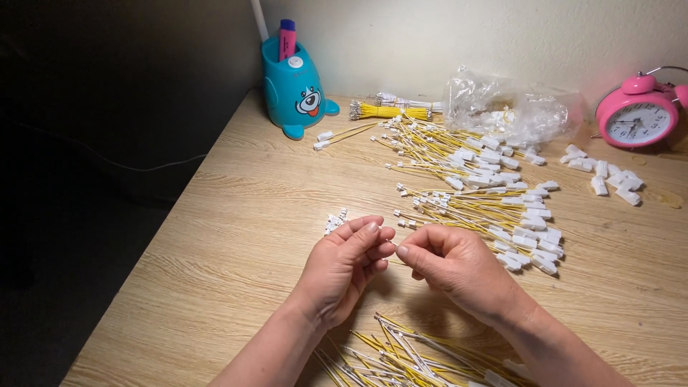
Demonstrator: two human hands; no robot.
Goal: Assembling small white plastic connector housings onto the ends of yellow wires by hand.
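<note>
Both hands, left hand (344, 265) and right hand (451, 265), pinch one thin yellow wire (393, 246) at mid-frame above the desk (236, 236).

Item: small white connector (393, 244), barely visible, pinched between my fingertips.
Pose: cannot tell; mostly hidden.
Position: above the wooden table (236, 244), in front of me.
Nearest stock: small white connector cluster (335, 220), just beyond my left hand (344, 269).
</note>
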